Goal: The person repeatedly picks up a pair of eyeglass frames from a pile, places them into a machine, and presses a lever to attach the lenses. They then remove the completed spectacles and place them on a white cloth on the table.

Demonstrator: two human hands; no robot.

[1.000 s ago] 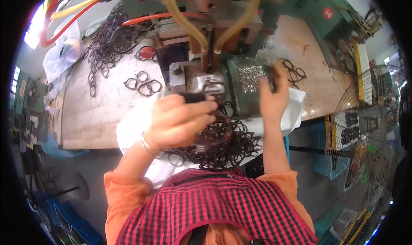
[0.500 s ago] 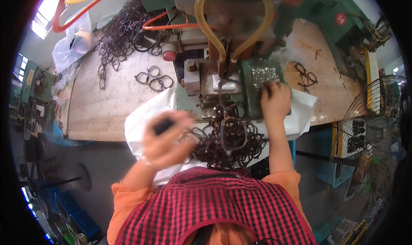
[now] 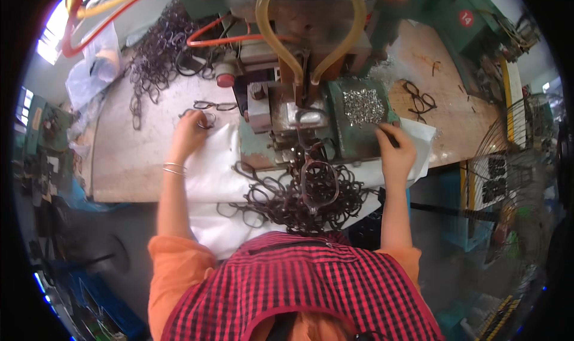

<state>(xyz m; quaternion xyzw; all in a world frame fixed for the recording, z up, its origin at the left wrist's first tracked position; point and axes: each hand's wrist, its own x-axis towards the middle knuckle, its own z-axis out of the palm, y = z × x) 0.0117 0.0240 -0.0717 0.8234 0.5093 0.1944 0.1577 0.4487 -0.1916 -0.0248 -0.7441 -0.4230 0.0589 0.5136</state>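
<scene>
Head view: a spectacle frame is set at the machine, long axis toward the person. Another frame is touched by the left hand, grip unclear; the right hand is narrowly curled, any contents hidden.

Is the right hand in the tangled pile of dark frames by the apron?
No, the right hand is beside the small silvery parts on the green tray, apart from that pile of dark frames.

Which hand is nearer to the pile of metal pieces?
Right. The right hand is by the near right corner of the metal pile; the left hand is far to the pile's left, beside eyeglass frames.
</scene>
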